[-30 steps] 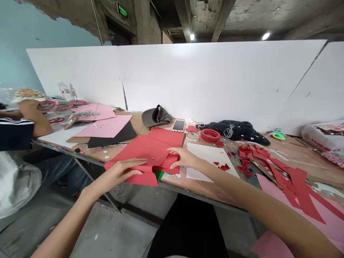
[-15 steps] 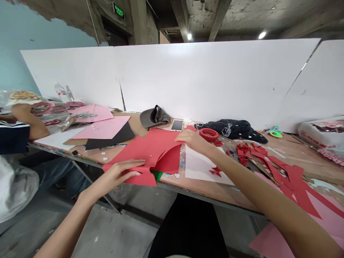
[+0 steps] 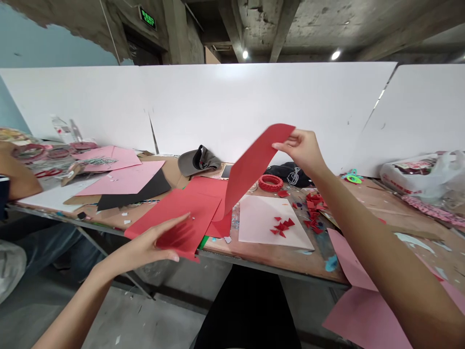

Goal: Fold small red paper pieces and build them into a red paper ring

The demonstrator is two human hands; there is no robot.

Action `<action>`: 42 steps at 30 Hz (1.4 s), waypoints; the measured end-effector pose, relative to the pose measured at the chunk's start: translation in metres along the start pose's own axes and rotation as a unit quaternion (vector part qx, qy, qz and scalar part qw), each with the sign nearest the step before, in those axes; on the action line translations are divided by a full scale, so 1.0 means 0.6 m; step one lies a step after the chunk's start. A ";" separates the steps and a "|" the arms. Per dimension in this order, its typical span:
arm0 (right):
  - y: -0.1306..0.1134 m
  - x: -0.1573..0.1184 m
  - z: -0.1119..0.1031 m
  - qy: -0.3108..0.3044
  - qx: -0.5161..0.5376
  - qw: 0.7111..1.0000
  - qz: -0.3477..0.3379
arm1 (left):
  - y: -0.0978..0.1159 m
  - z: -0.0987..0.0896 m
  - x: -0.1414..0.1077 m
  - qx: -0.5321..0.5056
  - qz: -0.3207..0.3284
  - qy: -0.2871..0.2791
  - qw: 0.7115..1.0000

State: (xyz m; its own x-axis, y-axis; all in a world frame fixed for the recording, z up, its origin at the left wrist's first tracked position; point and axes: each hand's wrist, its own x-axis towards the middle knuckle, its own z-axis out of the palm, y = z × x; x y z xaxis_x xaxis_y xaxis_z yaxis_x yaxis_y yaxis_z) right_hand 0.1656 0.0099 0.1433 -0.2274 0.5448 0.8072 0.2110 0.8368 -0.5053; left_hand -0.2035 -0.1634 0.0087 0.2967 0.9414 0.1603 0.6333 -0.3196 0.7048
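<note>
The red paper strip (image 3: 254, 167) is pinched by the right hand (image 3: 303, 150); the left hand (image 3: 145, 249) is spread over a red sheet (image 3: 181, 211); the strip could be torn by tugging.

- This is a craft workshop in a rough, unfinished building.
- The concrete ceiling (image 3: 261, 24) is bare, with small round lamps (image 3: 245, 55).
- A green exit sign (image 3: 147, 18) hangs above a door.
- Long white boards (image 3: 254, 106) stand behind a wooden desk (image 3: 276, 264).
- The desk carries red paper sheets (image 3: 250, 165), pink paper sheets (image 3: 121, 178) and many cut paper scraps (image 3: 314, 213).
</note>
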 end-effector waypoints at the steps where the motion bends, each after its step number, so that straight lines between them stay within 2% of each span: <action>1: -0.017 0.012 0.000 -0.016 0.009 1.000 -0.002 | 0.006 0.005 0.010 -0.034 0.018 0.013 0.999; 5: -0.089 0.062 0.019 -0.078 0.030 0.996 -0.045 | 0.066 0.027 0.073 -0.184 0.102 0.150 0.966; 8: -0.126 0.088 0.033 -0.095 0.045 0.993 -0.056 | 0.119 0.031 0.121 -0.292 0.083 0.218 0.928; 10: -0.130 0.084 0.031 -0.063 0.051 0.995 -0.065 | 0.137 0.026 0.145 -0.324 0.079 0.270 0.903; 12: -0.114 0.048 0.020 0.009 0.029 0.996 -0.080 | 0.135 0.014 0.160 -0.332 0.096 0.324 0.881; 14: -0.080 -0.021 0.005 0.058 -0.033 0.995 -0.070 | 0.117 -0.003 0.166 -0.338 0.127 0.400 0.842; 15: -0.059 -0.065 -0.002 0.044 -0.079 0.995 -0.052 | 0.106 -0.013 0.167 -0.348 0.140 0.432 0.820; 16: -0.037 -0.113 -0.006 0.005 -0.131 0.991 -0.024 | 0.096 -0.022 0.166 -0.361 0.148 0.457 0.799; 17: -0.016 -0.160 -0.007 -0.043 -0.178 0.983 0.007 | 0.086 -0.031 0.164 -0.370 0.154 0.464 0.790; 18: 0.003 -0.203 -0.006 -0.121 -0.217 0.968 0.032 | 0.080 -0.037 0.162 -0.379 0.149 0.463 0.787; 19: 0.020 -0.240 -0.003 -0.173 -0.249 0.952 0.053 | 0.076 -0.041 0.161 -0.387 0.137 0.462 0.786; 21: 0.043 -0.289 0.007 -0.224 -0.286 0.927 0.098 | 0.075 -0.043 0.162 -0.399 0.112 0.454 0.789; 24: 0.058 -0.308 0.025 -0.254 -0.329 0.904 0.102 | 0.087 -0.030 0.177 -0.420 0.075 0.440 0.790; 27: 0.063 -0.306 0.037 -0.271 -0.344 0.893 0.104 | 0.098 -0.016 0.202 -0.431 0.061 0.409 0.802; 31: 0.068 -0.314 0.043 -0.264 -0.314 0.906 0.108 | 0.105 -0.012 0.246 -0.437 0.053 0.350 0.827; 38: 0.086 -0.318 0.047 -0.229 -0.247 0.936 0.104 | 0.140 -0.014 0.328 -0.504 -0.005 0.283 0.816; 40: 0.088 -0.318 0.049 -0.221 -0.225 0.942 0.112 | 0.150 -0.011 0.347 -0.535 0.002 0.257 0.805; 42: 0.084 -0.320 0.052 -0.222 -0.211 0.946 0.103 | 0.152 -0.007 0.367 -0.542 0.013 0.225 0.809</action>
State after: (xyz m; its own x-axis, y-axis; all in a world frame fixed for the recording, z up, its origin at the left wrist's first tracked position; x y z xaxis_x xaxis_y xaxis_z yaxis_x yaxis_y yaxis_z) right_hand 0.1905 -0.0506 -0.0468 -0.4973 0.7425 0.4489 0.6343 0.6641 -0.3958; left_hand -0.0832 0.0152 0.1112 -0.1454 0.9579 0.2476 -0.4412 -0.2867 0.8504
